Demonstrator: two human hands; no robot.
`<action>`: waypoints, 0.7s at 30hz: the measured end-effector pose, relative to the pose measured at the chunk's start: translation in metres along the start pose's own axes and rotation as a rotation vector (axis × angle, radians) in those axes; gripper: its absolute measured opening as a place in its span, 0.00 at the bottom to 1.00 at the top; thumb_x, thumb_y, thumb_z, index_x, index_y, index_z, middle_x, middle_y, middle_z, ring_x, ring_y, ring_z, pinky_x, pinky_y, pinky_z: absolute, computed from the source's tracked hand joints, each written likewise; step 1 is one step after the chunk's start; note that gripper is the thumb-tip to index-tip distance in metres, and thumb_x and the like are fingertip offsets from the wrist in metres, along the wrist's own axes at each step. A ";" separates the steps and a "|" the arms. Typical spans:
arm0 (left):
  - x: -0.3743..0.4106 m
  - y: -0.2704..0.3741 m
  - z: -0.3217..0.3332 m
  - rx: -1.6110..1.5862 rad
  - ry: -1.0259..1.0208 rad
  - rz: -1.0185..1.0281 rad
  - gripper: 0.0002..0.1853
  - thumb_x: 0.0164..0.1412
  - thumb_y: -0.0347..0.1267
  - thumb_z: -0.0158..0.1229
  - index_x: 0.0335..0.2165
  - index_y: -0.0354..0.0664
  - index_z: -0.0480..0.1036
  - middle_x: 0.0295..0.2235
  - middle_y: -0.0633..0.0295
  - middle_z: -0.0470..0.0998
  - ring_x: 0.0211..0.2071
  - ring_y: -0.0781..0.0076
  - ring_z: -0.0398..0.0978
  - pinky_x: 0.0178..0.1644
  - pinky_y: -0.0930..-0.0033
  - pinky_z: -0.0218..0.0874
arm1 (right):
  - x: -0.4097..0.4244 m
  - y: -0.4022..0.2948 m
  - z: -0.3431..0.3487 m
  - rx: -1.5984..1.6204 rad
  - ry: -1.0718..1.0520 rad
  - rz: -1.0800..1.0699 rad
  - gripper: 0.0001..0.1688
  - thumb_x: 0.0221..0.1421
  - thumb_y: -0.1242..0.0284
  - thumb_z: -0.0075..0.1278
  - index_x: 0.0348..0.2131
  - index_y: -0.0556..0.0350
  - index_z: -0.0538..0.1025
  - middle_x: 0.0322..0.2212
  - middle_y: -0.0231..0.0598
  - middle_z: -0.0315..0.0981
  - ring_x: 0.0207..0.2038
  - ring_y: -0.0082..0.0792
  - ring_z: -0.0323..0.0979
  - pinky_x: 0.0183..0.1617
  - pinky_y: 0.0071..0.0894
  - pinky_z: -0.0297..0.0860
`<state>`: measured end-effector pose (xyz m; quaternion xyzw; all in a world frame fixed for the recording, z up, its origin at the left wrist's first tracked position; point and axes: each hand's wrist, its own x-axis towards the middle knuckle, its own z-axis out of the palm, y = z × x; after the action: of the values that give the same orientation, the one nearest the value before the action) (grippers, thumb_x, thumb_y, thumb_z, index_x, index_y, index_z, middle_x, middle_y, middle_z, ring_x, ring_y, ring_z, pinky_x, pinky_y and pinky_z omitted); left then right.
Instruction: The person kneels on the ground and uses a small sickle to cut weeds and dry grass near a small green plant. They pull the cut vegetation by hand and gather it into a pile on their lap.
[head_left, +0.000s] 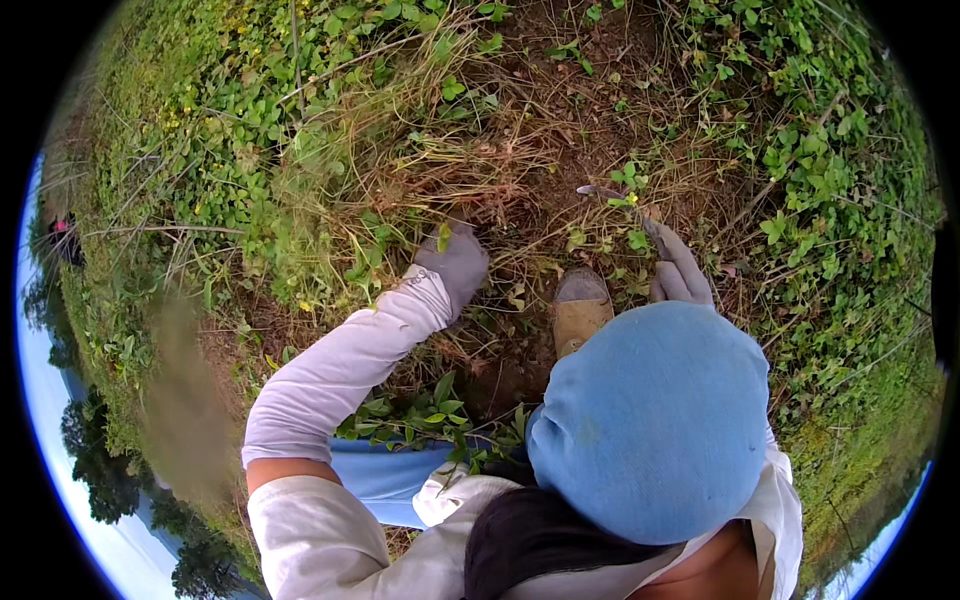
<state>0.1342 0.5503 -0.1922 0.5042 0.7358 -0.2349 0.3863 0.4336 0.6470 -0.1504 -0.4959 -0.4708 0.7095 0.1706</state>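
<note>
My left hand (456, 262), in a grey glove, is closed around weed stems at the edge of a tangled heap of trailing weeds (390, 165). Its fingertips are hidden among the stems. To the right, my gloved right hand (679, 266) is low over the ground, partly hidden by my denim knee (652, 420). A narrow metal blade (598, 192) of a hand tool, perhaps a sickle, extends from its fingers toward the left. The tool's handle is mostly hidden. Small leafy weeds (630, 178) stand beside the blade.
My tan boot (582, 315) stands on brown soil between the hands. A cut leafy branch (442, 412) lies against my other leg. Dense green ground cover (817, 172) grows on both sides, with dry stalks (165, 229) at left. Far left is a dark, partly pink shape (67, 236).
</note>
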 end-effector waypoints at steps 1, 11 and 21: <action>0.004 -0.037 -0.006 -0.137 0.126 -0.156 0.18 0.58 0.35 0.47 0.48 0.46 0.68 0.49 0.56 0.70 0.49 0.63 0.69 0.58 0.60 0.55 | 0.005 -0.009 0.008 -0.079 -0.020 0.069 0.27 0.62 0.77 0.39 0.60 0.58 0.61 0.23 0.27 0.63 0.20 0.16 0.58 0.22 0.16 0.57; 0.002 -0.109 -0.073 0.333 0.464 0.019 0.27 0.52 0.38 0.60 0.47 0.32 0.70 0.44 0.47 0.77 0.47 0.51 0.73 0.58 0.62 0.58 | 0.064 -0.009 0.039 -0.497 -0.092 -0.014 0.24 0.62 0.72 0.37 0.57 0.53 0.65 0.31 0.39 0.74 0.28 0.26 0.70 0.36 0.26 0.69; -0.045 0.058 -0.085 0.031 0.789 0.684 0.34 0.45 0.40 0.66 0.51 0.46 0.65 0.53 0.53 0.65 0.59 0.51 0.59 0.59 0.50 0.54 | 0.118 0.000 0.065 -0.646 -0.259 0.023 0.24 0.62 0.69 0.37 0.57 0.50 0.64 0.38 0.50 0.75 0.30 0.43 0.75 0.30 0.36 0.74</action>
<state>0.1683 0.6099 -0.1035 0.7716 0.6149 0.1019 0.1270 0.3245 0.6984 -0.2101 -0.4354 -0.6832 0.5827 -0.0642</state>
